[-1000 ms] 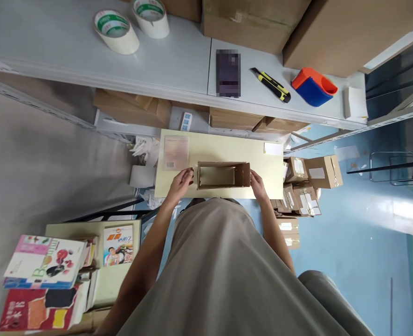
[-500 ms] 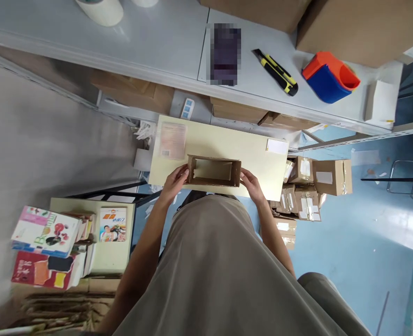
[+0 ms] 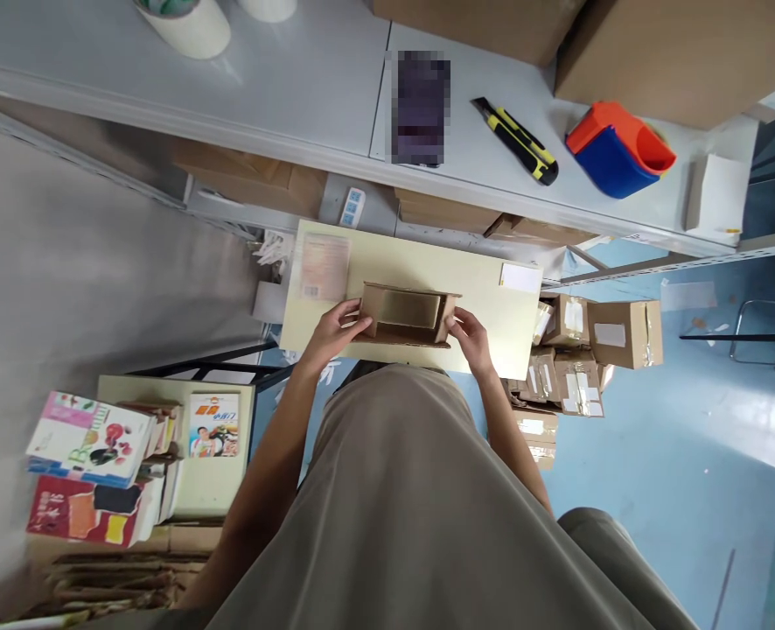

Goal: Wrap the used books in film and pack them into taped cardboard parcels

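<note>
A small brown cardboard box (image 3: 370, 306), open through the middle so the table shows inside, is held over the pale yellow table (image 3: 485, 337) in front of me. My left hand (image 3: 333, 334) grips its left end, thumb on the near side and fingers behind. At the opposite end my right hand (image 3: 470, 338) pinches the right wall between thumb and fingers. To the left of the box lies a pinkish printed sheet or packet (image 3: 325, 265). A white label (image 3: 520, 276) rests near the table's right end.
Above the table runs a grey shelf (image 3: 296, 96) with a utility knife (image 3: 517, 140), an orange and blue tape dispenser (image 3: 617, 150) and tape rolls (image 3: 194, 31). Taped cartons (image 3: 624, 334) are stacked at right. Books (image 3: 99, 437) lie on a side table at left.
The box has tilted and shifted slightly right; its end walls now slant. My left thumb has moved onto the left wall, and my right fingers have closed onto the right wall.
</note>
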`<state>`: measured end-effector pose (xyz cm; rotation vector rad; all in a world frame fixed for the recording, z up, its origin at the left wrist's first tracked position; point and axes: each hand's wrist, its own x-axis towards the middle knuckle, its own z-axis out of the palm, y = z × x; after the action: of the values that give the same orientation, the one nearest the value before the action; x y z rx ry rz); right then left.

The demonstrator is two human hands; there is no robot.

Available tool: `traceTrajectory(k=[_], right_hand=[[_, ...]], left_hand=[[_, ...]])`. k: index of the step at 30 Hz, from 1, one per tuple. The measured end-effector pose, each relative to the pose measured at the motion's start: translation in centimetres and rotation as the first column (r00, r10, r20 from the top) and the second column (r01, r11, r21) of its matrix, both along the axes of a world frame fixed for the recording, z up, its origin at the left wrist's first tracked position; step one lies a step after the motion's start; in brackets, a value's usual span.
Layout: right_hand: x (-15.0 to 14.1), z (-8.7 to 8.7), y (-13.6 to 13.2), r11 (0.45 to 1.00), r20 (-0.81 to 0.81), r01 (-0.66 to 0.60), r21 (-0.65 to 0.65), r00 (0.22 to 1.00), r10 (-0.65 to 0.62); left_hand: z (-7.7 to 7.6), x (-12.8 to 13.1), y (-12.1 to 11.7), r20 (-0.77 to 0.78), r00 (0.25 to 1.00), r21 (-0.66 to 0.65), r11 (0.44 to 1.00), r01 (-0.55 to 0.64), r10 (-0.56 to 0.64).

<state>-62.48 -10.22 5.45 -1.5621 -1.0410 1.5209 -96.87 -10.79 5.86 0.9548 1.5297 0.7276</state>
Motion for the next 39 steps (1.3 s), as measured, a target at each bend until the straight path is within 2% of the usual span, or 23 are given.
traceTrajectory(k=[5, 10, 13, 16, 19, 21, 24, 26, 28, 34, 36, 39], right_hand=[[-0.8, -1.1, 0.5, 0.996, 0.132, 0.079, 0.035, 0.988, -0.083], [-1.2, -1.8, 0.6, 0.992, 0.171, 0.123, 0.035, 0.977, -0.127], [-1.3, -2.0, 0.6, 0.991, 0.188, 0.132, 0.027, 0.973, -0.135], [-1.1, -1.5, 0.4, 0.989, 0.166, 0.151, 0.007, 0.975, -0.15], [-0.2, -0.3, 0.0, 0.987, 0.097, 0.16, -0.014, 0.983, -0.158], [0.7, 0.7, -0.5, 0.993, 0.054, 0.117, -0.015, 0.992, -0.116], [1.9, 1.6, -1.0, 1.0, 0.015, -0.012, -0.017, 1.0, 0.013], [2.3, 1.5, -1.1, 0.997, -0.002, -0.076, -0.026, 0.997, 0.076], [2.3, 1.0, -1.0, 0.996, 0.001, -0.089, -0.025, 0.996, 0.089], [1.5, -1.0, 0.2, 1.0, 0.148, 0.022, -0.003, 0.989, -0.021], [1.3, -1.3, 0.6, 0.999, 0.204, 0.034, 0.006, 0.978, -0.035], [1.0, -1.2, 1.0, 0.999, 0.241, 0.008, 0.046, 0.97, -0.019]], left_hand=[[-1.0, 0.6, 1.2, -0.036, 0.999, 0.013, 1.0, 0.024, -0.023], [-2.2, 1.0, 1.9, -0.067, 0.997, 0.02, 0.999, -0.027, 0.028], [-2.4, 0.9, 2.3, -0.065, 0.998, 0.011, 1.0, -0.017, 0.018], [-2.0, 0.3, 2.4, -0.054, 0.998, -0.004, 1.0, 0.029, -0.029], [-1.0, -0.6, 2.0, -0.018, 0.997, 0.009, 0.997, 0.071, -0.071], [-0.2, -1.3, 1.6, 0.011, 0.995, 0.022, 0.995, 0.098, -0.098], [0.8, -2.1, 1.1, 0.062, 0.984, 0.03, 0.986, 0.166, -0.167], [1.2, -2.2, 0.9, 0.09, 0.969, 0.038, 0.973, 0.229, -0.232], [1.0, -2.0, 1.0, 0.089, 0.959, 0.047, 0.963, 0.264, -0.267], [-1.2, -1.0, 2.0, -0.09, 0.984, 0.09, 0.983, 0.16, -0.152], [-1.5, -0.9, 2.4, -0.173, 0.972, 0.118, 0.976, 0.184, -0.162], [-1.0, -0.7, 2.7, -0.291, 0.94, 0.204, 0.948, 0.245, -0.181]])
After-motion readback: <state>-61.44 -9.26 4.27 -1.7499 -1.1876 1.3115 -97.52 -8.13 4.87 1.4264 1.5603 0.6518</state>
